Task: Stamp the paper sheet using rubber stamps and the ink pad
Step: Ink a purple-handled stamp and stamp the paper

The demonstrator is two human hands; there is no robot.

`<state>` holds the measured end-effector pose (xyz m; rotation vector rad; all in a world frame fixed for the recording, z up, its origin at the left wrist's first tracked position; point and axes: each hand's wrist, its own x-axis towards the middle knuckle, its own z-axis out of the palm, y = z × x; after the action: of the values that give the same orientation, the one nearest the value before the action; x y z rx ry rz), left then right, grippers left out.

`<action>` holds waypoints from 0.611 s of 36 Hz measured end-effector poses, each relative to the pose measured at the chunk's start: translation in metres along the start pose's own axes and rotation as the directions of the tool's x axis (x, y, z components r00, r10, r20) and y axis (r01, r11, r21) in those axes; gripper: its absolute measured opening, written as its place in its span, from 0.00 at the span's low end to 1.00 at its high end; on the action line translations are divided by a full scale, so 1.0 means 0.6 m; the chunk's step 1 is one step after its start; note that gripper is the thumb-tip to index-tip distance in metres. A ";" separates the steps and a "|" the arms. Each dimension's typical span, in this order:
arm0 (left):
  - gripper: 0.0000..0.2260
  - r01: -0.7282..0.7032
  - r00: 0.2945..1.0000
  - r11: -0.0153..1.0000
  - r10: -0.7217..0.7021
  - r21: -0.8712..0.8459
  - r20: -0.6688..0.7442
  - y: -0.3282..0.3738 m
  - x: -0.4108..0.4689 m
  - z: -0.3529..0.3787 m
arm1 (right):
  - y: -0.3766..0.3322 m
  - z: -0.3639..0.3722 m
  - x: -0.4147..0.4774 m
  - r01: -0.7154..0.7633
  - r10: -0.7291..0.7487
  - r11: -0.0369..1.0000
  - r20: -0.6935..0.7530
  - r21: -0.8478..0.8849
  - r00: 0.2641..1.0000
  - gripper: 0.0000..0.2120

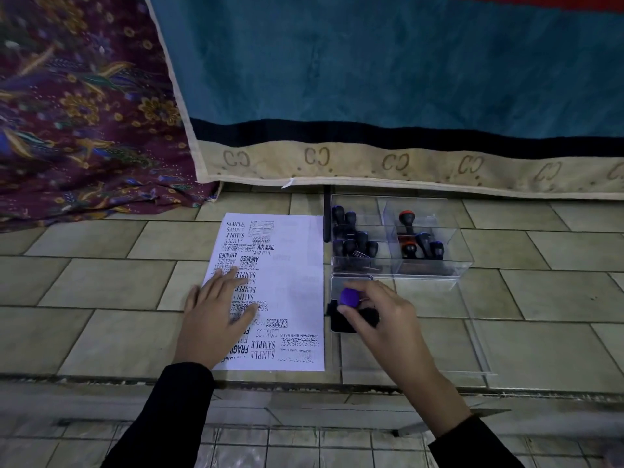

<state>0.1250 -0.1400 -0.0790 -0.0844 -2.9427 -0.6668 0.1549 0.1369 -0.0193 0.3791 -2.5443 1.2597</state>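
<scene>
A white paper sheet (299,275) lies on the tiled floor (101,282) at the centre of the frame. Its left half and lower edge are crowded with black stamp prints reading SAMPLE, AMENDED, AIR MAIL, EXPRESS and the like, while its upper right part is nearly bare. The left hand (216,319) lies flat on the lower left part of the sheet, fingers straight and slightly spread, pressing the paper down.

Just beside the sheet's right edge is the ink pad (339,324), a black pad in a case whose grey lid stands open behind it. The right hand (388,322) is over the pad, its fingers and thumb curled round a rubber stamp with a purple knob (349,296). The knob sticks up between the fingers. The stamp's base is hidden behind them, so I cannot tell whether it touches the pad.

Just above the pad stands a clear plastic organizer box (464,255) with compartments. Dark-handled stamps (354,244) fill its left side, and an orange-topped stamp (407,217) stands at the upper right. A clear flat lid (472,332) lies on the tiles to the right of the pad.

A teal blanket with a beige border (388,69) fills the top of the frame, and a maroon floral cloth (84,106) fills the upper left. Both forearms wear black sleeves (175,400).
</scene>
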 end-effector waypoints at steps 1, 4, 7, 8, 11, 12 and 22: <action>0.20 0.000 1.000 1.000 0.000 0.000 -0.001 0.000 0.000 0.000 | -0.006 0.004 0.000 -0.011 0.010 0.999 0.010 0.036 1.000 0.13; 0.20 -0.003 1.000 1.000 0.002 -0.008 -0.007 0.001 0.000 0.001 | -0.022 0.024 0.001 0.018 -0.022 0.998 0.074 0.061 0.997 0.12; 0.20 0.002 1.000 1.000 -0.002 -0.002 -0.008 0.001 0.000 0.001 | -0.032 0.042 0.001 0.053 -0.057 0.998 0.126 0.035 0.990 0.12; 0.20 0.001 1.000 1.000 -0.001 0.003 -0.008 0.000 0.000 0.001 | -0.034 0.047 0.001 0.067 -0.070 0.997 0.141 0.022 0.987 0.12; 0.20 -0.001 1.000 1.000 0.001 -0.008 -0.011 -0.001 0.000 0.002 | -0.040 0.059 0.003 0.108 -0.103 0.994 0.189 -0.014 0.977 0.13; 0.20 0.000 1.000 1.000 -0.001 -0.016 -0.013 -0.001 0.000 0.002 | -0.040 0.062 0.004 0.118 -0.111 0.993 0.199 -0.020 0.974 0.13; 0.20 -0.001 1.000 1.000 0.001 -0.008 -0.013 -0.004 0.001 0.005 | -0.034 0.078 0.009 0.177 -0.147 0.979 0.251 -0.099 0.957 0.14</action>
<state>0.1237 -0.1410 -0.0825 -0.0821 -2.9273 -0.6767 0.1510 0.0867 -0.0300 0.7404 -2.7070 1.0499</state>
